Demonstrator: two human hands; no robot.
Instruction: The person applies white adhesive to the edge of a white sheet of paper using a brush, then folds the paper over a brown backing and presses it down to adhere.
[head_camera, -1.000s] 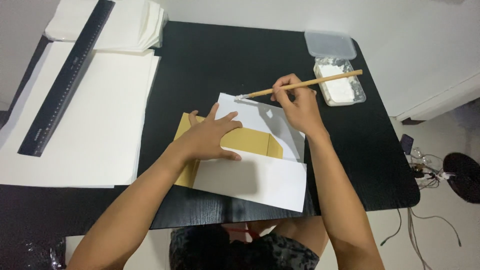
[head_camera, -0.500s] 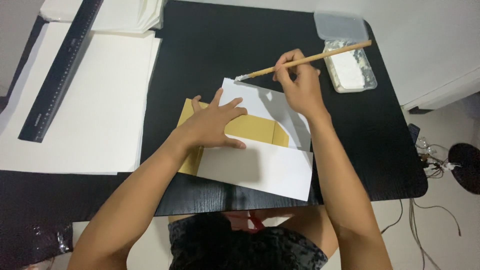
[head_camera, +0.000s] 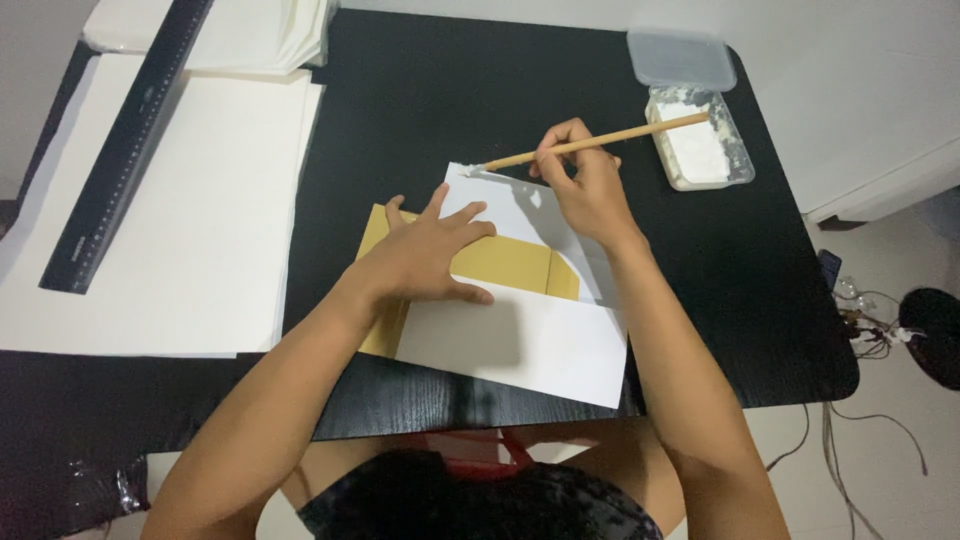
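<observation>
My left hand (head_camera: 430, 255) lies flat, fingers spread, on the envelope (head_camera: 500, 300) at the desk's (head_camera: 420, 100) middle. My right hand's (head_camera: 580, 185) grip pinches a brush (head_camera: 590, 143) — its tip touches the envelope's top flap — with the paste tub (head_camera: 700, 150) just right of the envelope.

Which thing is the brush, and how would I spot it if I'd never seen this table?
Start at the black table and find the clear tub of white paste near its far right corner. Just left of it, the right hand holds the brush, its tip on the white paper. It is the only thin, pale wooden stick there; the long ruler is flat and black.
</observation>
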